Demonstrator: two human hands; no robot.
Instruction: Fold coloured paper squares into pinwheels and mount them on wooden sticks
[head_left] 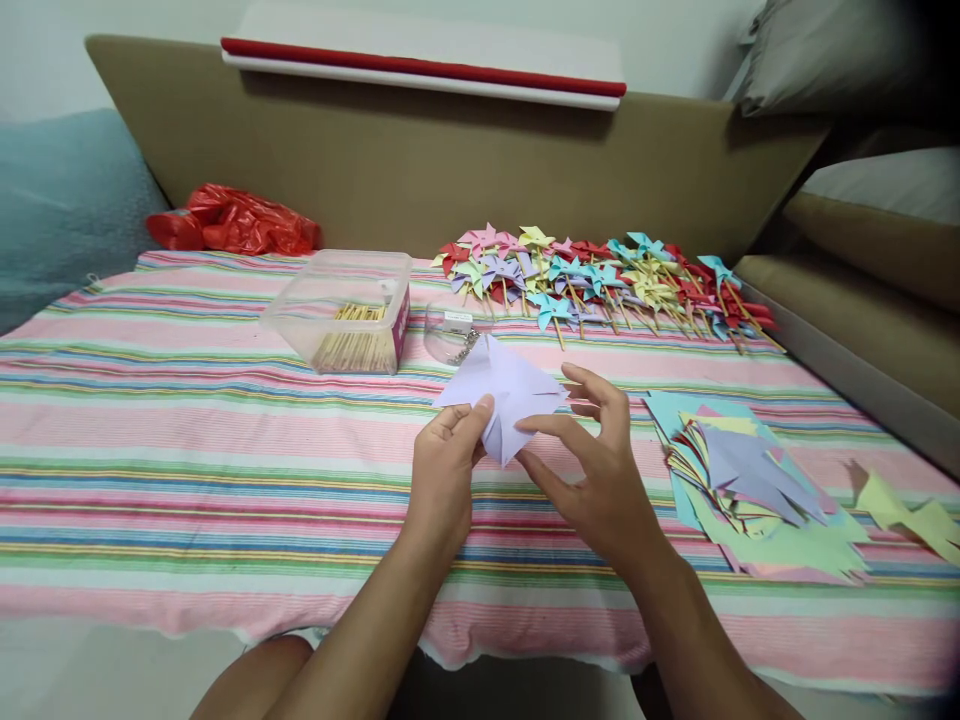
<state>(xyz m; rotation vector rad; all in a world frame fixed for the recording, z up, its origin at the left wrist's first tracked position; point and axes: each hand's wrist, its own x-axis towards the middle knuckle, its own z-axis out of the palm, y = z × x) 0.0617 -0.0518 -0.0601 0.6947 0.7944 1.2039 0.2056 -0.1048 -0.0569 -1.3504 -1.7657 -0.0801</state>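
Observation:
A lilac paper square (517, 385), with slits cut in from its corners, is held up off the cloth at the middle of the view. My left hand (446, 450) grips its lower left part, thumb on the front and fingers behind. At the lower right edge, the index finger and thumb of my right hand (592, 460) close on the paper, while the other fingers stay spread. Just beyond the sheet lies a round clear dish (435, 335) holding small metal pins and a small white block (457, 321).
A clear plastic box (292, 310) of wooden sticks (356, 350) stands left of the dish. Finished paper pinwheels (600, 275) lie piled at the back. Coloured cut papers (757, 480) are stacked at right on the striped cloth (225, 430). A red plastic bag (255, 220) lies back left.

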